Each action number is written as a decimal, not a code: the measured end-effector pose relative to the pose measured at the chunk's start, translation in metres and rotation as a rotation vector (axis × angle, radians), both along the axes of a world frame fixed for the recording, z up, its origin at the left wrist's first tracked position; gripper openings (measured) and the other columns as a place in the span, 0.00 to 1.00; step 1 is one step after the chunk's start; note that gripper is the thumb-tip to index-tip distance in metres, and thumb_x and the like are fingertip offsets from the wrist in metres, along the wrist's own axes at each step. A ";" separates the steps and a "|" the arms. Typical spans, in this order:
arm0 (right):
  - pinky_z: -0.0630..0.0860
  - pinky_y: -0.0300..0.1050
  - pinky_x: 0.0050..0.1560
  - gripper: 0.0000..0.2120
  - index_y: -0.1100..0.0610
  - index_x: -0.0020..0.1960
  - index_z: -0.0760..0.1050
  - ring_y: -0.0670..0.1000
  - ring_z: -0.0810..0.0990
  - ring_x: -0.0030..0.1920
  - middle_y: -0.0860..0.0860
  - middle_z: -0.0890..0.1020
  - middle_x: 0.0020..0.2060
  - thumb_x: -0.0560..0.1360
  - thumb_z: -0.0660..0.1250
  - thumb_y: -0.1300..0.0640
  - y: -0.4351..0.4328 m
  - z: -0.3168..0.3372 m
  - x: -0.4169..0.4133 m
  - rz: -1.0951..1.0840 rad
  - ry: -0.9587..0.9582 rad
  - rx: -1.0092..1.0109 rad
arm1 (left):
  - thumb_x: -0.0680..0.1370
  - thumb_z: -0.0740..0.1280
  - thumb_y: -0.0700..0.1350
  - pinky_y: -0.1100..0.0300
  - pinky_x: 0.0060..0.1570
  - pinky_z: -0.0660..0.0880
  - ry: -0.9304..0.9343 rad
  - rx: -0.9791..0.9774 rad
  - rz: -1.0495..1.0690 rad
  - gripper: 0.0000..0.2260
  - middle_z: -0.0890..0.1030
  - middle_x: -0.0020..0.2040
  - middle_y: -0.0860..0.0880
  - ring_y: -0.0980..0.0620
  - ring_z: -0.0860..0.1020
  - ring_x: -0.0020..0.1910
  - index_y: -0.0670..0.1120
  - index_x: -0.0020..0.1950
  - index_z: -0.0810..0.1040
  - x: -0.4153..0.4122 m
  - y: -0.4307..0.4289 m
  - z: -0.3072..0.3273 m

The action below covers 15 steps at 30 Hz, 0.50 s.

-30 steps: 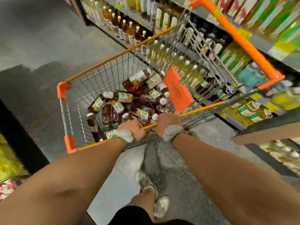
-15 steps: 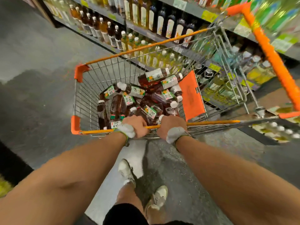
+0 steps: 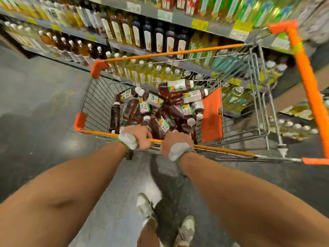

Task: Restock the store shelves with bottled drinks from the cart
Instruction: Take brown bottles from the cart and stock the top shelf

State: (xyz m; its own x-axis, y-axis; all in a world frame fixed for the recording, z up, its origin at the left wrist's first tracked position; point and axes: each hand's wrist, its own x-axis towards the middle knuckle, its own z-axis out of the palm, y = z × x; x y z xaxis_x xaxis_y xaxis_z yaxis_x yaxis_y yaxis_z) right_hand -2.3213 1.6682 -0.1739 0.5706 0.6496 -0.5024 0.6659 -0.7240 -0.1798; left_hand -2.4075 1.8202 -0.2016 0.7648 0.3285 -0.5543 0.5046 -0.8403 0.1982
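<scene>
A wire shopping cart (image 3: 99, 97) with orange corners stands in front of me, side-on to the store shelves (image 3: 181, 18). Its basket holds a heap of several brown bottled drinks (image 3: 156, 111) with white caps and green-orange labels. My left hand (image 3: 138, 136) and my right hand (image 3: 173, 142) both grip the cart's near orange side rail (image 3: 222, 149), close together, fingers curled over it. The orange push handle (image 3: 309, 86) runs down the right side of the view.
The shelves behind the cart carry rows of dark, amber and yellow-green bottles with price tags along the edges. An orange child-seat flap (image 3: 211, 114) stands upright inside the cart. Grey floor stretches to the left. My shoes (image 3: 147, 209) are below, on the floor.
The cart has swung closer to the shelves and now stands side-on to them, with more shelf rows in view. Both hands have kept their grip on the rail.
</scene>
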 end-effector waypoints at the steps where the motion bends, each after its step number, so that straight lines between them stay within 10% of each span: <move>1: 0.68 0.43 0.33 0.12 0.51 0.35 0.68 0.54 0.72 0.34 0.48 0.73 0.33 0.74 0.64 0.48 0.006 -0.001 0.004 -0.007 0.003 0.009 | 0.64 0.63 0.59 0.64 0.28 0.67 -0.010 0.003 -0.014 0.10 0.79 0.28 0.59 0.55 0.76 0.30 0.75 0.38 0.79 0.007 0.007 -0.002; 15: 0.68 0.40 0.29 0.12 0.53 0.38 0.77 0.52 0.78 0.31 0.51 0.80 0.34 0.75 0.63 0.47 0.078 0.002 0.057 -0.208 0.025 -0.085 | 0.65 0.65 0.59 0.64 0.26 0.67 -0.035 0.049 -0.264 0.09 0.79 0.26 0.54 0.51 0.77 0.27 0.60 0.32 0.83 0.093 0.093 -0.009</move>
State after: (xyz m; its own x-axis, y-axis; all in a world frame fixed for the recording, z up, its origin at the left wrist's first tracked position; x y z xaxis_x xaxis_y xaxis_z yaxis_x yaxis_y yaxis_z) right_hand -2.2647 1.7458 -0.1723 0.6744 0.4736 -0.5665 0.4965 -0.8587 -0.1268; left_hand -2.3146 1.9128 -0.2102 0.8461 0.1409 -0.5140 0.2600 -0.9510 0.1674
